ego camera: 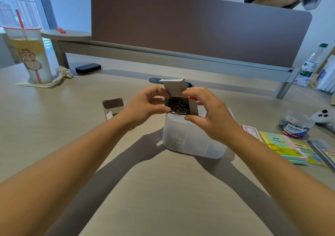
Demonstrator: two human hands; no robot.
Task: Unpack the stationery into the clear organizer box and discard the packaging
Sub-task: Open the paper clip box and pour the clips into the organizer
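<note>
A small cardboard paper-clip box (pixel 193 105) is held over the clear organizer box (pixel 194 145), its flap up and its open mouth tipped toward me. Dark metal paper clips (pixel 179 106) fill it. My left hand (pixel 145 105) pinches the box's left side with thumb and fingers. My right hand (pixel 212 112) grips its right side and bottom edge. More paper clips (pixel 176 140) lie in the organizer's left compartment. An opened, empty cardboard box (pixel 112 107) lies on the desk left of my left hand.
Sticky-note packs (pixel 282 146), a red-edged label pack (pixel 251 129), a clear jar of clips (pixel 297 124) and a flat packet (pixel 324 152) lie at the right. A drink cup (pixel 29 54) stands far left. A water bottle (pixel 311 63) stands far right, and a person is behind the brown divider (pixel 190 27).
</note>
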